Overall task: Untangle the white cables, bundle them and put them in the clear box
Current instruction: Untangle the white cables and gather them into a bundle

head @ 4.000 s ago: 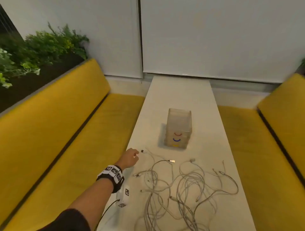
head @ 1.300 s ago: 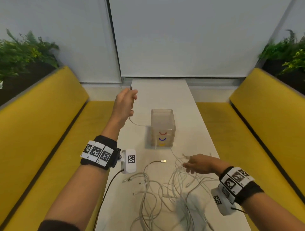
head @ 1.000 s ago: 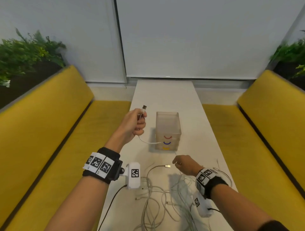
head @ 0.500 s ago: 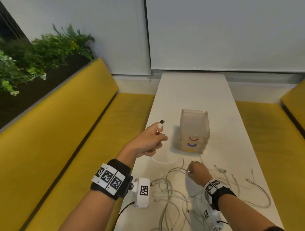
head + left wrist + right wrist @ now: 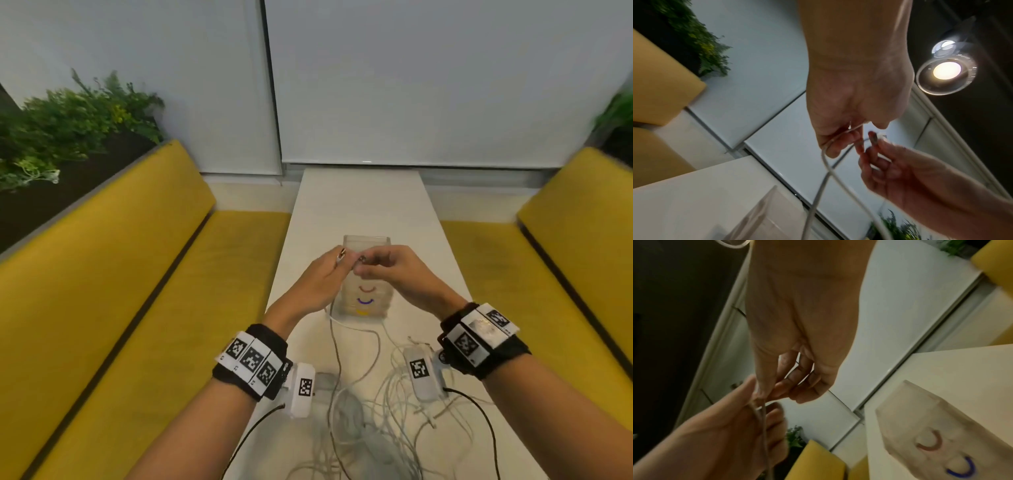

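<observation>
So half a second ago the right hand was still down in the tangled pile at the near end of the table, and now it's come up to meet the left hand right in front of the clear box mid-table. Both hands are pinching the same white cable, fingers curled on it near its plugs, rest trailing into the pile. Looks to me like one cable's freed and coiling starts next; box seems empty.
</observation>
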A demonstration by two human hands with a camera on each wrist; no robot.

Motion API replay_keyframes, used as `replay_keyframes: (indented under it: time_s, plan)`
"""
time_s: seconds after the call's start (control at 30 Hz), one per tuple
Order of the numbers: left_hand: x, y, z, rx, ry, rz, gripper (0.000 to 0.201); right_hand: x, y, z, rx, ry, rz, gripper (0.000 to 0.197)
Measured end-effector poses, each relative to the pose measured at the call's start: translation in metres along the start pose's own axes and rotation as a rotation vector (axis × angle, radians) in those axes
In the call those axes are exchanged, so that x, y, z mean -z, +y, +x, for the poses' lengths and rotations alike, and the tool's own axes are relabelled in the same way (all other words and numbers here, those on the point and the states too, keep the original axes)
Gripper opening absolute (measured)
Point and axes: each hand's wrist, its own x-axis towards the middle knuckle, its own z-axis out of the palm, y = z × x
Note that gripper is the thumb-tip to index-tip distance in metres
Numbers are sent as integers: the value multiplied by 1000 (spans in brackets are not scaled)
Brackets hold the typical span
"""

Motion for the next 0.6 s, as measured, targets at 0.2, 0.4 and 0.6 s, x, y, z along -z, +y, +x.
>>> replay_keyframes:
  time_s: [0.2,0.4,0.6]
  plan:
    - [-11,18,3,-37,26,-60,25,-18,-20,-15,91,143,76,14]
    - [-7,28,-1,58,51,-309,36,-46,-28,-18,-54,235,279,39]
    - [4,30,-1,41,92,-348,48,-53,-17,-19,-116,9,442,37]
